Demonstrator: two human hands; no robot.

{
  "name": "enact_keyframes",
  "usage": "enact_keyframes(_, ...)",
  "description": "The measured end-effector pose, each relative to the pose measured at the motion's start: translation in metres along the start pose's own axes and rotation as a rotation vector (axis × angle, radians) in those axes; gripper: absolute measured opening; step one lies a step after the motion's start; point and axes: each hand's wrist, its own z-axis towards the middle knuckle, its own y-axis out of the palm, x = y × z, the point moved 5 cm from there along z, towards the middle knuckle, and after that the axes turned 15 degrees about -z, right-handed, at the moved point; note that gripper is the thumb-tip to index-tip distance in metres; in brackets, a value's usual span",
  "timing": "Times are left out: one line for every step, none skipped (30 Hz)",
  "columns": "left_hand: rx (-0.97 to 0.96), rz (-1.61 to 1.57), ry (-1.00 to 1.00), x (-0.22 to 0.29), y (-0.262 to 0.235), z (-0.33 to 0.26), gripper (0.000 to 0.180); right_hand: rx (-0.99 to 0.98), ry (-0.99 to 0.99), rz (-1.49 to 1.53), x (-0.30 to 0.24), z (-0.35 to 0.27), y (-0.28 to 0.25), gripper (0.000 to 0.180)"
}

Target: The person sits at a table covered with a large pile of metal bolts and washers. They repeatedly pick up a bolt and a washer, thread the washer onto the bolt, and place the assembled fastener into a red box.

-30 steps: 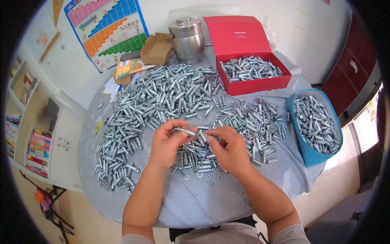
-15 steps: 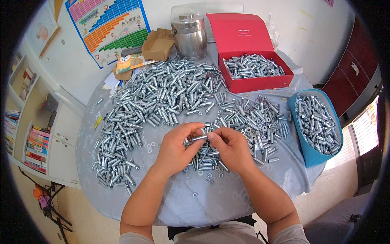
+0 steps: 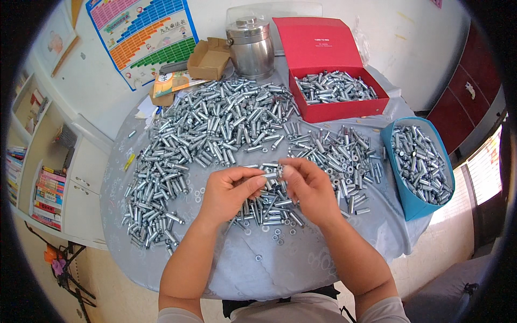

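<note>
In front of me, over the middle of the table, my left hand (image 3: pixel 229 194) pinches a silvery anchor bolt (image 3: pixel 272 175) between thumb and fingers. The bolt lies nearly level, pointing to the right. My right hand (image 3: pixel 309 191) closes its thumb and fingertips on the bolt's right end; whether a nut or washer is there too is too small to tell. Under and beyond both hands lie loose anchor bolts, with a large heap (image 3: pixel 215 124) at the left and back and a smaller pile (image 3: pixel 339 156) at the right. Several loose nuts and washers (image 3: pixel 277 237) lie nearer me.
A red lidded box (image 3: pixel 344 111) of bolts stands at the back right, a teal fabric bin (image 3: pixel 401 191) of bolts at the right edge. Behind the heap are a steel pot (image 3: pixel 250 51) and a small cardboard box (image 3: pixel 209 62). A grey cloth (image 3: pixel 231 277) covers the round table.
My left hand has shifted slightly down and left, and its fingers have straightened. More of the bolt shows between my hands; the right fingers have moved onto its right end.
</note>
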Motion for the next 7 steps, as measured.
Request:
enact_keyframes(-0.008,0.013,0.002,0.002,0.003,0.0,0.018,-0.055,0.037,-0.068,0.004,0.001,-0.001,0.021)
enact_keyframes(-0.016,0.026,0.004,0.003,0.005,-0.001,0.018,-0.11,0.073,-0.137,0.011,0.003,-0.005,0.025)
enact_keyframes(-0.01,0.025,0.004,0.003,0.004,-0.001,0.018,-0.168,0.11,-0.203,0.017,0.003,-0.006,0.029)
enact_keyframes(-0.003,0.024,0.004,0.003,0.003,-0.001,0.018,-0.136,0.025,-0.172,0.014,0.004,-0.005,0.029)
enact_keyframes(0.004,0.023,0.003,0.004,0.002,-0.001,0.018,-0.104,-0.059,-0.14,0.011,0.002,-0.003,0.029)
enact_keyframes(0.013,0.012,-0.001,0.003,0.002,-0.001,0.019,-0.068,-0.141,-0.108,0.007,0.001,-0.002,0.029)
enact_keyframes(0.022,0.002,-0.006,0.004,0.001,-0.001,0.02,-0.064,-0.138,-0.061,0.002,0.0,0.001,0.034)
